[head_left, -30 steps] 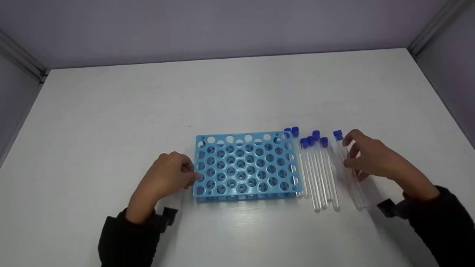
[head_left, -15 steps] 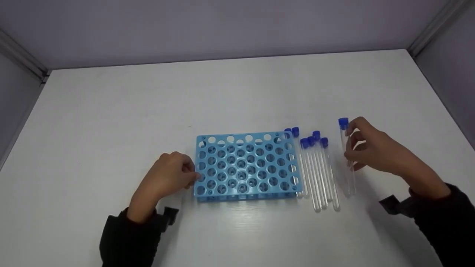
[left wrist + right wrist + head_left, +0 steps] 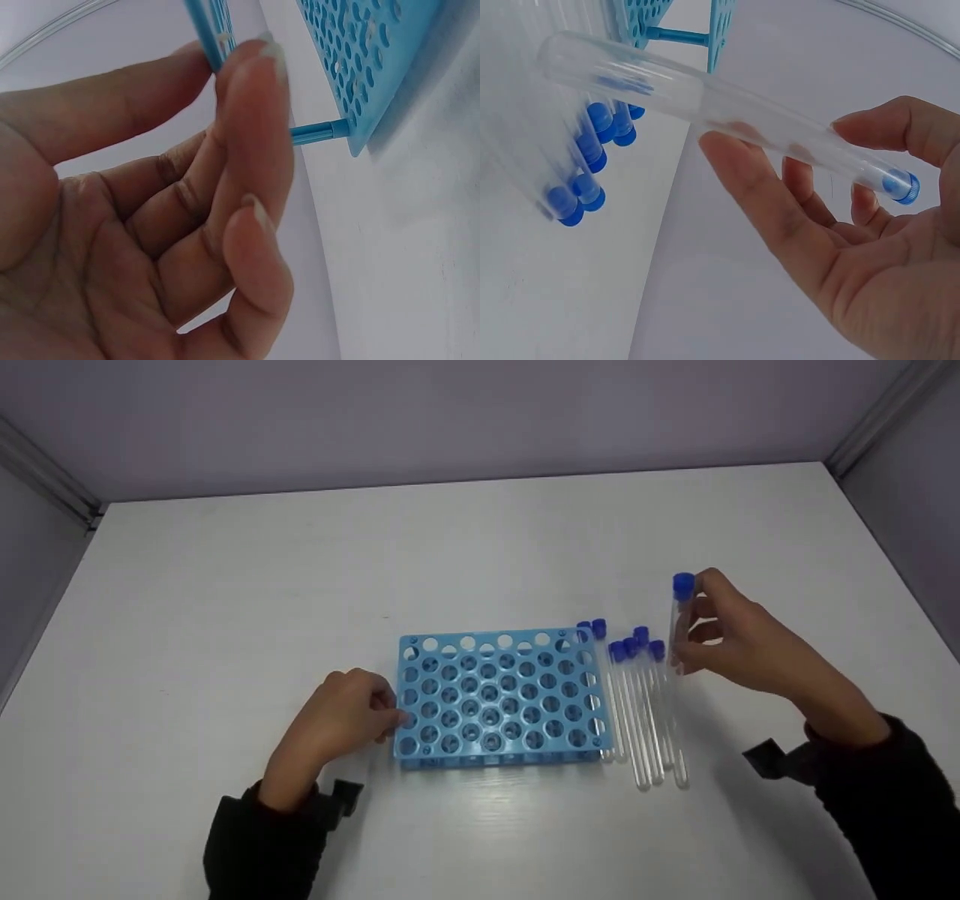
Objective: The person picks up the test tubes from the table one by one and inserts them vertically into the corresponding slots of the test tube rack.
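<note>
A blue test tube rack (image 3: 496,750) with many round holes stands on the table. At its left edge my left hand (image 3: 337,716) pinches the top plate between thumb and fingers, as the left wrist view of the rack (image 3: 375,60) also shows. My right hand (image 3: 739,641) holds a clear test tube (image 3: 780,131) with a blue cap (image 3: 683,585) above the table, the tube close to upright. In the right wrist view the thumb and several fingers grip its sides. Several capped test tubes (image 3: 637,720) lie beside the rack's right side, caps toward the back.
The white table (image 3: 480,555) carries the rack and tubes. Grey-purple walls (image 3: 480,420) rise at its back and sides. Two of the lying tubes are partly hidden under the rack's right edge.
My right hand has lifted a test tube off the table, turned it toward upright, and moved it back and slightly left. The left hand and rack have stayed in place.
</note>
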Demonstrator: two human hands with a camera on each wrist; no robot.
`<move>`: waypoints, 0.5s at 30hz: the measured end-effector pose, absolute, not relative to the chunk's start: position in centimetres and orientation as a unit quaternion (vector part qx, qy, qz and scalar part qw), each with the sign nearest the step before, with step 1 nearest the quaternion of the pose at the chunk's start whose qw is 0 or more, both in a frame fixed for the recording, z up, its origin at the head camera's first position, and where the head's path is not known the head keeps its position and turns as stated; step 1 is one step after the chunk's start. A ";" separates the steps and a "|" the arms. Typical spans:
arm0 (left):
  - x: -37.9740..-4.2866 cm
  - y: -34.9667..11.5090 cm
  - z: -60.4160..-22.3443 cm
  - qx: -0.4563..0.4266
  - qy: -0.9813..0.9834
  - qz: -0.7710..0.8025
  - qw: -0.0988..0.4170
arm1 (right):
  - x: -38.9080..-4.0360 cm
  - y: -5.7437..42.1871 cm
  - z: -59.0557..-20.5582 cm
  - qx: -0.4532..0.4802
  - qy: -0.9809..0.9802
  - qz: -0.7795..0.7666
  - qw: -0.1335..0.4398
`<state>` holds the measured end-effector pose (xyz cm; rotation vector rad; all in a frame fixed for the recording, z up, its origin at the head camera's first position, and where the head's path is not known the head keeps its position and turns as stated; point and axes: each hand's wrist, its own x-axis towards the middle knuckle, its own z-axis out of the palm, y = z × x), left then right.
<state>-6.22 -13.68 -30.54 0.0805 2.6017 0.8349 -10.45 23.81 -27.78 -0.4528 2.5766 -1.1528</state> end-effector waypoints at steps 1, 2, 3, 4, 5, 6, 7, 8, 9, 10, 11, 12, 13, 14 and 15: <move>-6.2 -13.7 -30.6 0.030 0.932 0.300 0.202 | -10.6 23.6 -27.7 -0.158 0.892 -0.401 0.139; -6.2 -13.7 -30.6 0.029 0.932 0.300 0.203 | -10.7 23.4 -27.6 -0.158 0.892 -0.400 0.138; -6.2 -13.7 -30.6 0.027 0.931 0.301 0.204 | -10.8 23.2 -27.4 -0.159 0.891 -0.402 0.138; -6.3 -13.7 -30.6 0.026 0.931 0.301 0.204 | -10.9 23.0 -27.3 -0.160 0.890 -0.404 0.139; -6.3 -13.6 -30.6 0.024 0.931 0.300 0.205 | -11.0 22.8 -27.1 -0.162 0.889 -0.406 0.140; -6.3 -13.6 -30.7 0.022 0.932 0.299 0.206 | -11.1 22.6 -26.9 -0.165 0.888 -0.406 0.141; -6.3 -13.6 -30.7 0.019 0.932 0.298 0.206 | -11.2 22.4 -26.8 -0.169 0.887 -0.404 0.143; -6.4 -13.6 -30.8 0.018 0.932 0.297 0.207 | -11.3 22.1 -26.6 -0.174 0.887 -0.403 0.146; -6.4 -13.6 -30.8 0.016 0.933 0.295 0.207 | -11.4 21.9 -26.4 -0.180 0.885 -0.403 0.150; -6.4 -13.6 -30.8 0.016 0.933 0.294 0.206 | -11.5 21.6 -26.2 -0.187 0.883 -0.401 0.153; -6.4 -13.5 -30.8 0.014 0.934 0.292 0.207 | -11.7 21.4 -26.0 -0.193 0.883 -0.399 0.157; -6.4 -13.5 -30.9 0.013 0.934 0.291 0.207 | -11.8 21.2 -25.7 -0.199 0.883 -0.394 0.159; -6.4 -13.5 -30.9 0.013 0.934 0.290 0.207 | -11.9 20.9 -25.5 -0.204 0.883 -0.390 0.163; -6.5 -13.5 -30.9 0.012 0.934 0.290 0.208 | -12.0 20.7 -25.3 -0.207 0.883 -0.387 0.166; -6.5 -13.4 -30.9 0.011 0.934 0.289 0.208 | -12.1 20.5 -25.0 -0.209 0.884 -0.383 0.170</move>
